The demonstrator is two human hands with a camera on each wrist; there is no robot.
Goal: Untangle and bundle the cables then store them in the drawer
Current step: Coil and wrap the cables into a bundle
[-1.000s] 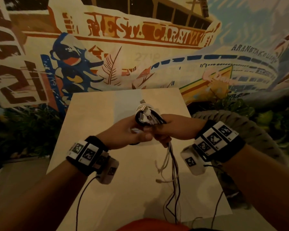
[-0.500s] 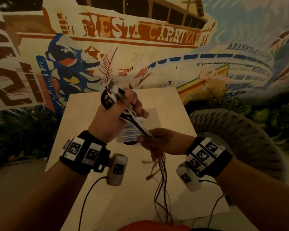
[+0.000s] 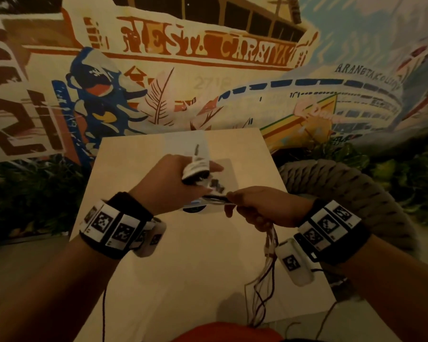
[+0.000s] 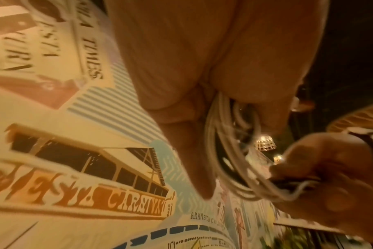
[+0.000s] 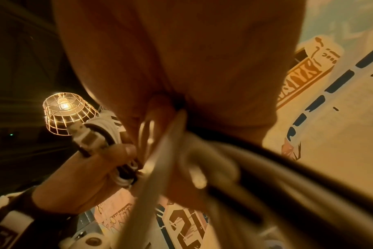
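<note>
A coil of white and black cables (image 3: pixel 196 167) is wound around the fingers of my left hand (image 3: pixel 173 183), above the light wooden table (image 3: pixel 183 280). In the left wrist view the white loops (image 4: pixel 226 151) run past the palm of the left hand (image 4: pixel 202 84). My right hand (image 3: pixel 265 206) grips the cable strands (image 3: pixel 214 199) just right of the coil, and their loose ends (image 3: pixel 265 280) hang down from it toward the table's near edge. In the right wrist view the strands (image 5: pixel 202 160) blur past my right hand (image 5: pixel 192 67), and the coil (image 5: pixel 100 134) with a plug sits on the left hand (image 5: pixel 85 182).
A flat pale packet (image 3: pixel 220 174) lies on the table under the hands. A thick braided grey pouf (image 3: pixel 356 193) stands right of the table. A painted mural wall (image 3: pixel 208 70) rises behind, with plants at both sides. A caged lamp (image 5: pixel 64 111) glows overhead.
My left hand has dropped from its raised position back down toward the right hand, bringing the coil with it. The right hand has stayed on the strands.
</note>
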